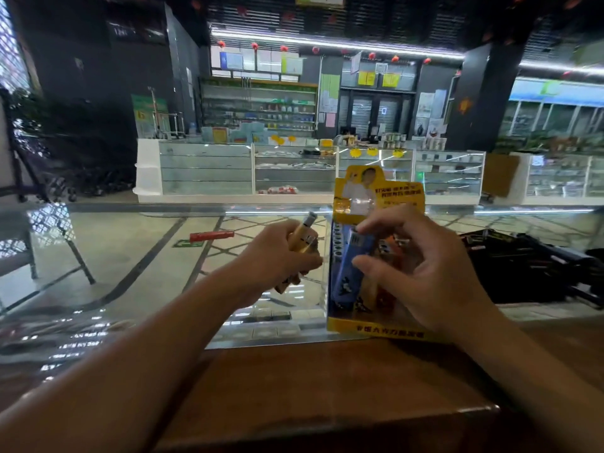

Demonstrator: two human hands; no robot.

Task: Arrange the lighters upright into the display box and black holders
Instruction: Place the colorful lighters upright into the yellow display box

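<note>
On the brown counter (327, 380) the right hand (425, 276) pinches a blue lighter (351, 273) upright at the yellow display box (369, 330). The left hand (281, 256) grips a bunch of yellow lighters (302, 237) just left of the box. Black holders (523, 263) lie farther right.

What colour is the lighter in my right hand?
Blue, with dark markings low on its body. The head view shows the lighter pinched by the right hand.
</note>
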